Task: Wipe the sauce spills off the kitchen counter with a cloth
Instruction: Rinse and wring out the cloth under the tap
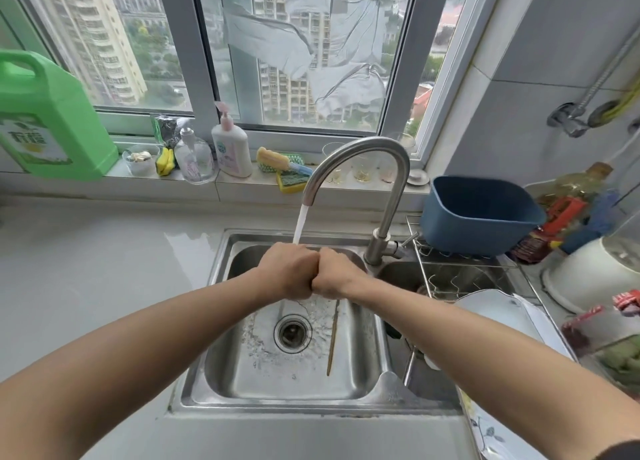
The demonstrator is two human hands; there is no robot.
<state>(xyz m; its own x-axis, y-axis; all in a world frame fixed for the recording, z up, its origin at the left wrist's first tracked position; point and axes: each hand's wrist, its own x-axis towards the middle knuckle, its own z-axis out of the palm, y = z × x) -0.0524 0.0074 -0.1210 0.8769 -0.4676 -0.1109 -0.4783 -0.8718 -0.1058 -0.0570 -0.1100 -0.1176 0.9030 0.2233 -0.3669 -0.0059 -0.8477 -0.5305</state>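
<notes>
My left hand (285, 271) and my right hand (337, 274) are curled into fists, knuckles pressed together, over the left basin of the steel sink (221, 383). Water runs from the curved faucet (363, 155) onto the back of my left hand and splashes around the drain (292, 333). No cloth shows; whatever is inside the fists is hidden. The pale counter (86, 269) stretches to the left of the sink, with a wet sheen near the sink's rim. I see no sauce on it from here.
A thin brown stick (333, 338) lies in the basin. On the sill stand a green jug (48, 120), soap bottles (231, 148) and sponges (282, 169). To the right are a blue tub (478, 214) on a wire rack, plates (502, 314) and bottles.
</notes>
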